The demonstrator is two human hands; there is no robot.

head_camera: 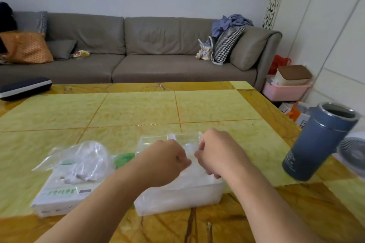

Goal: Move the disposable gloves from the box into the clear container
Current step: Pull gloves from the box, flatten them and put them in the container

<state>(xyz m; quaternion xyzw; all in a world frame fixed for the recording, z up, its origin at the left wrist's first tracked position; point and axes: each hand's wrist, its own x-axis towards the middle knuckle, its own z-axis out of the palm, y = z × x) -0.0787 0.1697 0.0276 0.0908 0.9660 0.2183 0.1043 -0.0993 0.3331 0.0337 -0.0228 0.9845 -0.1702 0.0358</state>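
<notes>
Head view: our left hand [166, 162] and right hand [215, 154] meet over the clear container [177, 199] on the bench [138, 108], fingers curled; we cannot tell what they pinch. The container is packed with cloudy gloves [189, 175], its lid [177, 140] open behind. Just left lies the box [59, 193], a crumpled bag [83, 160] on top. A blue flask [318, 142] stands well right.
</notes>
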